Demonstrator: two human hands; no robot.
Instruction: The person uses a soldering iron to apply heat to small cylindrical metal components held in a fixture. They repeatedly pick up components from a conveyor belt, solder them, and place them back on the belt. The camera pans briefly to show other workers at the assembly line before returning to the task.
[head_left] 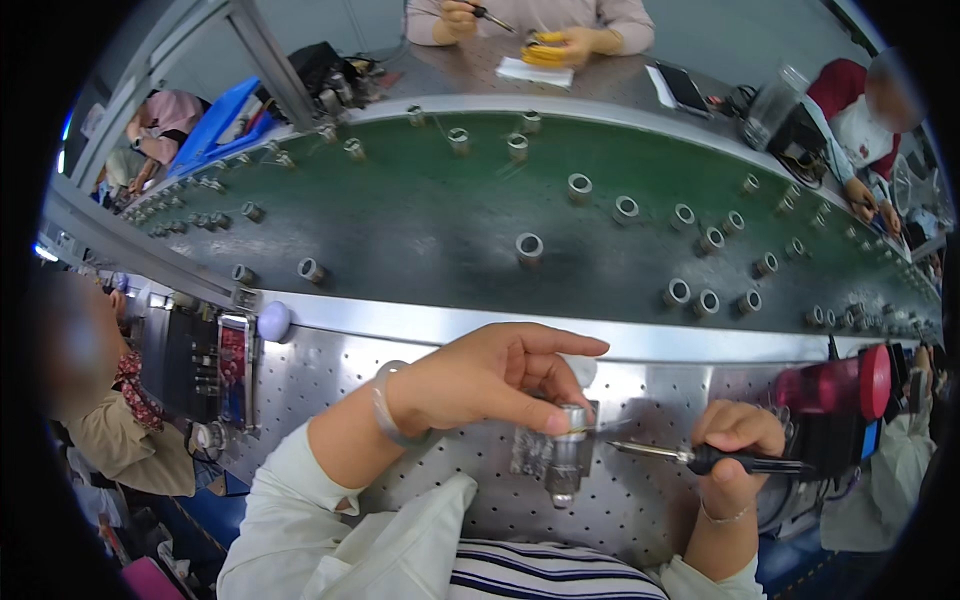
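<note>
Over the middle of a perforated metal bench (640,515), left hand (475,375) has thumb and curled fingers closed on the top end of a metal cylinder (566,455); index finger sticks out to the right, palm turned down, forearm in from lower left. Cylinder sits against a blocky metal holder (528,452); can't tell if it's upright or lying. Right hand (740,440) is closed round the black handle of a soldering iron (750,464), wrist low, tip pointing left, just beside the cylinder.

Bench surface: grey, regular grid of small holes. Pink cup (820,388) on its right side, purple knob-like thing (273,321) at the far left corner, black box (180,365) further left beside another person (130,440).

Beyond the bench: silver rail (450,325), then a wide green belt (420,220) with many short metal rings (529,248) scattered on it, mostly apart, packed closer at both ends.

Far side: co-worker (530,22) holding an iron in one hand and something yellow (543,48) in the other, over a white sheet (535,73). Dark phone (684,90) to the right of that; blue tray (215,125) and metal post (272,65) to the left. More people at both edges, bent by the lens.
</note>
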